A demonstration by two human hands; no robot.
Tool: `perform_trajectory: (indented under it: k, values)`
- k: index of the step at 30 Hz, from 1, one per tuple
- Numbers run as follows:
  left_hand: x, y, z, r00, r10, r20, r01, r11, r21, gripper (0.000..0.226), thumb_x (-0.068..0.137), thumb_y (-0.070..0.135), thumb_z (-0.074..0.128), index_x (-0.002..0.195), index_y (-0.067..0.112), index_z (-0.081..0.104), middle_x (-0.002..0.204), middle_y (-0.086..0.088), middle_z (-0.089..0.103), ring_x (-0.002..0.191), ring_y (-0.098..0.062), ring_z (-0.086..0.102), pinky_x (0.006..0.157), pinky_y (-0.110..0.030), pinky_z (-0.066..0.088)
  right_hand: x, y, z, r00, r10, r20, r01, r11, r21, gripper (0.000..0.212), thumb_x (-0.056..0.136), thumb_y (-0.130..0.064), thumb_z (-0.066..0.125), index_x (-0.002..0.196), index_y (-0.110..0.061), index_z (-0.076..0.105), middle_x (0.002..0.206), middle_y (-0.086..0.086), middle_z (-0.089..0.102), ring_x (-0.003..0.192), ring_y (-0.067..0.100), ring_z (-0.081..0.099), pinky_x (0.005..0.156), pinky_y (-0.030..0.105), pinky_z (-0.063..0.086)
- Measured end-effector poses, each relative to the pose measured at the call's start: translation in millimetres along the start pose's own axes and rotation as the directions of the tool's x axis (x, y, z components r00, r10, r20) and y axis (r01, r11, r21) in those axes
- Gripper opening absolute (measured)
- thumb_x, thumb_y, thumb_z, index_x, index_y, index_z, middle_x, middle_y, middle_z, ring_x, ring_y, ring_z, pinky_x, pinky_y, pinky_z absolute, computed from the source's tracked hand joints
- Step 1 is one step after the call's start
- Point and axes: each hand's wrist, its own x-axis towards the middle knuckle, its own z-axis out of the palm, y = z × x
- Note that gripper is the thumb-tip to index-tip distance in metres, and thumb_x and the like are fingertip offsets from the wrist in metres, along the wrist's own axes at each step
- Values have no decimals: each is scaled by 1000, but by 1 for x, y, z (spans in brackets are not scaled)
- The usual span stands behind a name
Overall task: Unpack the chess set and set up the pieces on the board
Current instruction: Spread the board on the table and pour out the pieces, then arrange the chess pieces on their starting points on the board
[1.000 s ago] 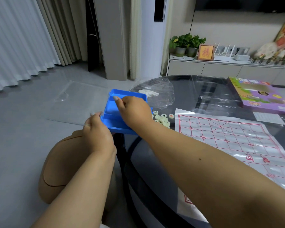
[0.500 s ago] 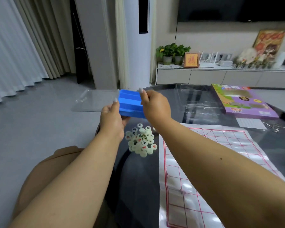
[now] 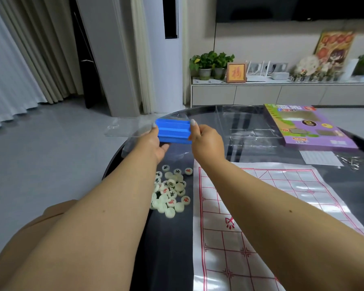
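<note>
Left hand [image 3: 153, 143]: grips left end of blue tray [image 3: 173, 132], fingers curled under it.
Right hand [image 3: 206, 141]: pinches right end of tray, thumb on top.
Tray: held in the air above far left part of the dark round surface [image 3: 170, 248], ridged side facing camera.
Pieces [image 3: 170, 191]: loose heap of pale round discs with red and black marks, lying on the surface just left of the board, below the tray.
Board [image 3: 261, 217]: flat white sheet with red grid, no pieces on it.
Box [image 3: 307, 127]: purple, far right, well apart from heap.
</note>
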Motion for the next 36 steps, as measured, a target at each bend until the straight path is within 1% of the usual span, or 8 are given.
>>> perform_trajectory:
  k: [4, 8, 14, 20, 24, 28, 31, 36]
  values:
    - [5, 4, -1, 998, -48, -43, 53, 992, 115, 44, 98, 30, 51, 131, 1, 47, 122, -15, 56, 118, -27, 55, 102, -42, 46, -3, 3, 0, 1000, 16, 21, -17, 999, 27, 63, 100, -47, 26, 87, 2, 63, 66, 10, 56, 62, 23, 50, 62, 37, 44]
    - [-7, 10, -7, 994, -93, -64, 108, 951, 289, 40, 99, 20, 51, 135, 4, 46, 130, -15, 54, 119, -33, 56, 86, -37, 51, -9, -2, -2, 996, 61, 63, -67, 992, 103, 63, 101, -44, 26, 77, 1, 62, 57, 0, 47, 55, 15, 44, 61, 31, 38]
    - [-46, 24, -17, 992, -105, -70, 123, 916, 381, 17, 101, 15, 45, 112, 7, 54, 94, -15, 66, 80, -24, 67, 60, -29, 59, -21, -12, -7, 986, 120, 115, -144, 963, 230, 60, 101, -45, 27, 54, -17, 52, 57, -4, 48, 56, 11, 43, 60, 26, 36]
    - [-119, 9, -27, 947, -318, 36, 308, 937, 167, 44, 100, 36, 38, 118, -1, 54, 106, -20, 57, 97, -33, 56, 88, -45, 49, -43, -43, -20, 965, 131, 226, -200, 927, 316, 59, 100, -47, 27, 55, -14, 48, 57, 0, 46, 55, 15, 41, 59, 28, 33]
    - [-156, -6, -35, 920, -355, 166, 362, 932, -9, 38, 101, 29, 33, 91, 5, 61, 94, -17, 61, 80, -28, 59, 73, -38, 47, -78, -60, -20, 946, -28, 324, -33, 983, 182, 65, 98, -54, 19, 52, -17, 47, 60, -3, 52, 62, 16, 47, 61, 28, 35]
    - [-173, -11, -51, 916, -358, 180, 383, 914, -134, 23, 94, 19, 37, 91, 16, 59, 113, -12, 61, 93, -22, 52, 92, -33, 47, -110, -65, -24, 906, -20, 423, -84, 971, 226, 71, 94, -63, 19, 58, -15, 56, 58, -2, 54, 62, 18, 50, 68, 31, 43]
    - [-190, -11, -63, 925, -326, 196, 362, 912, -192, 31, 89, 10, 38, 75, 8, 66, 86, -12, 58, 65, -16, 47, 63, -31, 55, -121, -68, -33, 884, -3, 468, -152, 944, 294, 82, 93, -66, 16, 75, -4, 68, 67, 7, 65, 63, 18, 58, 63, 27, 45]
    - [-205, -10, -83, 949, -278, 146, 298, 943, -146, 33, 100, 14, 36, 97, -10, 58, 66, -18, 60, 61, -27, 63, 98, -47, 46, -129, -64, -43, 878, -33, 478, -156, 923, 351, 75, 98, -54, 19, 79, -7, 73, 81, 4, 74, 76, 13, 66, 76, 28, 48]
